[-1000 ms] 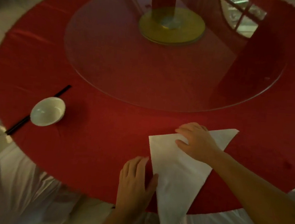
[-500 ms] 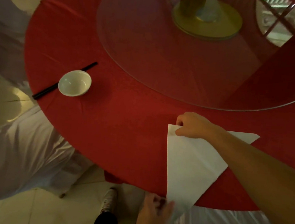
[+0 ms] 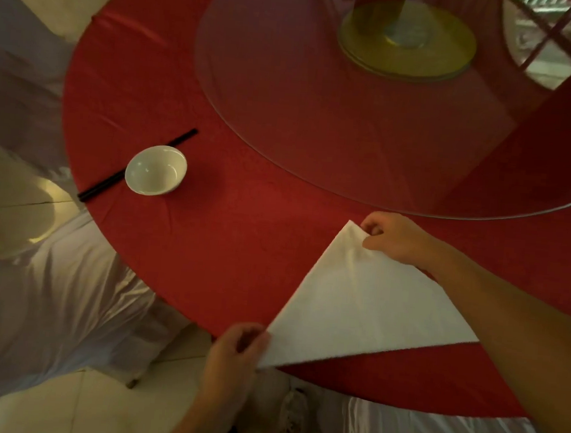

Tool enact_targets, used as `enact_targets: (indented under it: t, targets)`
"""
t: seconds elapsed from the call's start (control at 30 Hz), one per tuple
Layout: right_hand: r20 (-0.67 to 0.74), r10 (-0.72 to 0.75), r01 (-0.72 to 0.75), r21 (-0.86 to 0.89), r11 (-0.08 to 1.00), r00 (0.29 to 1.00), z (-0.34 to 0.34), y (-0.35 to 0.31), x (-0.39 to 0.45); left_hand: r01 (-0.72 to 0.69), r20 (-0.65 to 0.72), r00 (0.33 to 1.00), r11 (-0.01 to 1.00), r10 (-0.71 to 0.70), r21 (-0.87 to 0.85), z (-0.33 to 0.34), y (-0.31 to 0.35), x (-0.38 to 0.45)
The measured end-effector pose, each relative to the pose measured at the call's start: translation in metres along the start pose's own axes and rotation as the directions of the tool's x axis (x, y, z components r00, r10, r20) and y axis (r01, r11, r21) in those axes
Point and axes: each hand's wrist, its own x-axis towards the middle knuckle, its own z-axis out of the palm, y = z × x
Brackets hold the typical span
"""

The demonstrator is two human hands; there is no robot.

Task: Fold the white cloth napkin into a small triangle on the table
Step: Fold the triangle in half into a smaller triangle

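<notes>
both hands are now pinching corners of the napkin (image 3: 369, 308) instead of pressing it: left hand (image 3: 236, 352) gripping the near tip, right hand (image 3: 395, 238) the far one. it's lying at the table (image 3: 240, 247) edge, probably getting folded again.

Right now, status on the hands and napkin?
Left hand pinching near corner. Right hand pinching far corner. Napkin a large triangle. Bowl well clear.

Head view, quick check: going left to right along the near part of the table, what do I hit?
Black chopsticks → white bowl → left hand pinching the napkin's near corner → white napkin, a flat triangle → right hand pinching its far corner, forearm crossing the napkin's right side.
</notes>
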Motion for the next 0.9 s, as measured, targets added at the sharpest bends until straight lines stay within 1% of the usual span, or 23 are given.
enact_targets:
  t: [0.07,0.13,0.23,0.27,0.3,0.33,0.37,0.4,0.43,0.47,0.5,0.53,0.57,0.6,0.63,0.67,0.7,0.77,0.83,0.9]
  targets:
    - [-0.045,0.047,-0.043,0.081,0.996,0.998,0.006,0.005,0.001,-0.074,-0.058,0.995,0.996,0.077,0.058,-0.015,0.010,0.025]
    - [-0.092,0.090,-0.077,0.138,0.987,0.992,0.012,0.009,0.000,-0.110,-0.078,0.989,0.982,0.123,0.153,-0.022,0.020,0.046]
    - [-0.195,0.122,-0.097,0.132,0.987,0.973,0.017,0.010,-0.010,-0.133,-0.124,0.978,0.956,0.170,0.262,-0.021,0.029,0.064]
    - [-0.243,0.118,-0.094,0.108,0.990,0.963,0.019,0.009,-0.015,-0.134,-0.145,0.971,0.935,0.190,0.329,-0.018,0.031,0.064]
    - [-0.301,0.099,-0.082,0.066,0.994,0.949,0.022,0.009,-0.022,-0.150,-0.171,0.954,0.886,0.246,0.439,-0.014,0.031,0.062]
    - [-0.361,0.055,-0.060,-0.002,0.998,0.931,0.025,0.008,-0.029,-0.189,-0.177,0.923,0.805,0.340,0.562,-0.008,0.031,0.059]
    - [-0.413,-0.017,-0.021,-0.086,0.996,0.911,0.030,0.007,-0.036,-0.248,-0.151,0.882,0.713,0.446,0.656,-0.001,0.032,0.055]
    - [-0.446,-0.109,0.040,-0.160,0.986,0.888,0.037,0.005,-0.042,-0.320,-0.100,0.841,0.638,0.532,0.700,0.009,0.034,0.051]
    - [-0.456,-0.210,0.124,-0.211,0.970,0.865,0.045,0.001,-0.047,-0.390,-0.038,0.812,0.590,0.583,0.707,0.021,0.037,0.047]
    - [-0.433,-0.311,0.221,-0.247,0.944,0.846,0.052,-0.005,-0.049,-0.454,0.029,0.790,0.553,0.612,0.698,0.036,0.041,0.046]
    - [-0.380,-0.407,0.311,-0.289,0.905,0.830,0.061,-0.010,-0.047,-0.509,0.099,0.771,0.516,0.629,0.689,0.053,0.045,0.046]
    - [-0.286,-0.483,0.381,-0.346,0.857,0.827,0.068,-0.013,-0.043,-0.550,0.161,0.751,0.472,0.640,0.689,0.070,0.048,0.047]
    - [-0.166,-0.530,0.428,-0.418,0.802,0.831,0.075,-0.015,-0.038,-0.573,0.210,0.740,0.435,0.639,0.695,0.085,0.051,0.049]
    - [-0.067,-0.541,0.445,-0.488,0.751,0.839,0.079,-0.014,-0.032,-0.572,0.243,0.750,0.419,0.615,0.705,0.097,0.052,0.053]
    - [-0.013,-0.515,0.429,-0.535,0.728,0.857,0.081,-0.010,-0.026,-0.554,0.257,0.774,0.422,0.579,0.717,0.106,0.051,0.058]
    - [-0.013,-0.481,0.395,-0.551,0.735,0.876,0.082,-0.006,-0.023,-0.534,0.266,0.796,0.425,0.543,0.731,0.112,0.048,0.063]
    - [-0.049,-0.466,0.365,-0.551,0.751,0.884,0.081,-0.002,-0.022,-0.522,0.282,0.809,0.409,0.516,0.748,0.114,0.043,0.067]
    - [-0.104,-0.460,0.326,-0.570,0.755,0.882,0.083,0.004,-0.024,-0.523,0.320,0.806,0.346,0.497,0.779,0.112,0.030,0.071]
    - [-0.115,-0.426,0.288,-0.578,0.764,0.897,0.087,0.006,-0.025,-0.510,0.312,0.806,0.322,0.503,0.797,0.104,0.020,0.070]
    - [-0.119,-0.397,0.260,-0.581,0.771,0.910,0.091,0.008,-0.023,-0.475,0.275,0.819,0.326,0.503,0.817,0.095,0.013,0.068]
